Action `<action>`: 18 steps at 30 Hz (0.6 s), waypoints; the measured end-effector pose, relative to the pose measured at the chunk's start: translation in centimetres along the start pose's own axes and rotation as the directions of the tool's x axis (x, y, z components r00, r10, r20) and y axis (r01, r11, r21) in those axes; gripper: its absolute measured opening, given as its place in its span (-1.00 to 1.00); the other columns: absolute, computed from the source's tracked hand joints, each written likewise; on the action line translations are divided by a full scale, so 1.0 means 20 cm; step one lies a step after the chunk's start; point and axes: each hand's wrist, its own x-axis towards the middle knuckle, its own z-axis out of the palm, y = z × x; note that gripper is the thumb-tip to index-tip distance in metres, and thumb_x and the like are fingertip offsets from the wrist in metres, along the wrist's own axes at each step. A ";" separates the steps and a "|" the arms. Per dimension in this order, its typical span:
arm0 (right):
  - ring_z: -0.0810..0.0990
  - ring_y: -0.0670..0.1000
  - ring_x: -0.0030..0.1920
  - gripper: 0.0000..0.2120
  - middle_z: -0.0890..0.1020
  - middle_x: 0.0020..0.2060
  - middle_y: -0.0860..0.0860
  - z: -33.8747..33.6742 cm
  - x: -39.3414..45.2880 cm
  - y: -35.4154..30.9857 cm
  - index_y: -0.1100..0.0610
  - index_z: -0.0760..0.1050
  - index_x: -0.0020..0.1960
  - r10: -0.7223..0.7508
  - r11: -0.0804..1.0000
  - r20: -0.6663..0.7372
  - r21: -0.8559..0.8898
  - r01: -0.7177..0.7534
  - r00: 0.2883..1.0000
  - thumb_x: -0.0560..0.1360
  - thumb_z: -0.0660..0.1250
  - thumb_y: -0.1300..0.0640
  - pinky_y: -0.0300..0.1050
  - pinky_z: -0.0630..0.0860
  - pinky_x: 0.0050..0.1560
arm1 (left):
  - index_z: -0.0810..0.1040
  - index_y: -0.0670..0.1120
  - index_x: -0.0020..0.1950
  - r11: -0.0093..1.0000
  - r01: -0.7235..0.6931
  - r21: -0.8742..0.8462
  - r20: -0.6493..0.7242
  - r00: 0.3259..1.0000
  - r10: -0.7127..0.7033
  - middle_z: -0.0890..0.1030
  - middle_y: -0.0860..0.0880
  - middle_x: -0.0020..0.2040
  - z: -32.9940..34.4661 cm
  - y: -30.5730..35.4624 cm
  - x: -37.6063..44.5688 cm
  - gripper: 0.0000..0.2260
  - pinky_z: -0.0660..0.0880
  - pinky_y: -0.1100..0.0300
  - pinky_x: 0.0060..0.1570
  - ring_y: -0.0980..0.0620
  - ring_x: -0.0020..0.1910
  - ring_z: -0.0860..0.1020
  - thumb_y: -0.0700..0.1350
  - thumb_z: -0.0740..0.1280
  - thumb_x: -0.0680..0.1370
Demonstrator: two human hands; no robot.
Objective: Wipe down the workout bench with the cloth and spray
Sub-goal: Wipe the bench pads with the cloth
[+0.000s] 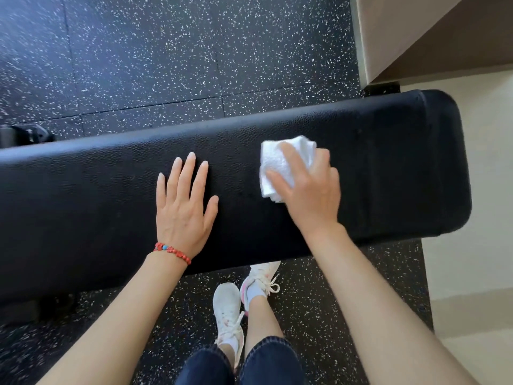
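Running left-right, bench (111,195); right hand (308,187) presses cloth (280,162).

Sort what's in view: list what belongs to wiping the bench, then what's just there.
Belongs to the job:
- black padded workout bench
- folded white cloth, under the right hand
- left hand, flat on the bench

Just there:
- speckled rubber floor
- white sneakers
- red beaded bracelet
- beige wall

No spray bottle is in view.
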 end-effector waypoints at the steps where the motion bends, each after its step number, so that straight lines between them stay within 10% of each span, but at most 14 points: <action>1: 0.46 0.17 -0.28 -0.60 0.49 -0.13 0.22 -0.02 -0.01 0.05 0.05 0.53 0.13 0.059 0.998 -0.018 0.004 -0.059 0.998 0.39 0.32 -0.14 -0.08 0.42 -0.28 | 0.30 -0.18 0.43 1.000 0.001 0.001 -0.001 1.000 -0.001 0.29 -0.21 0.45 0.00 0.00 -0.03 -0.53 0.06 -0.17 0.39 -0.19 0.44 0.17 0.00 0.11 0.57; 6: 0.39 0.15 -0.16 -0.56 0.38 0.07 0.22 -0.03 -0.06 0.06 0.00 0.41 0.27 0.361 0.930 -0.025 0.086 -0.357 0.932 0.44 0.30 -0.12 0.00 0.40 -0.08 | 0.30 -0.16 0.44 1.000 -0.002 0.020 0.010 1.000 0.002 0.28 -0.20 0.45 0.00 -0.02 -0.18 -0.53 0.05 -0.18 0.40 -0.20 0.44 0.18 0.00 0.11 0.57; 15: 0.47 0.15 -0.28 -0.59 0.49 -0.16 0.19 0.09 -0.24 -0.21 0.05 0.53 0.15 -0.064 0.998 -0.002 0.022 0.064 0.998 0.39 0.32 -0.14 -0.10 0.42 -0.33 | 0.30 -0.16 0.44 1.000 -0.004 0.012 -0.015 1.000 0.005 0.28 -0.19 0.46 0.04 -0.03 -0.21 -0.52 0.02 -0.16 0.40 -0.19 0.44 0.19 0.01 0.11 0.57; 18: 0.43 0.18 -0.22 -0.56 0.45 -0.04 0.20 0.01 -0.25 -0.03 -0.02 0.47 0.22 0.137 0.990 0.000 0.033 -0.137 0.991 0.41 0.26 -0.19 -0.01 0.43 -0.19 | 0.30 -0.16 0.45 1.000 -0.001 0.010 -0.013 1.000 0.001 0.28 -0.19 0.46 0.04 -0.02 -0.20 -0.52 0.03 -0.17 0.40 -0.20 0.44 0.20 0.01 0.10 0.57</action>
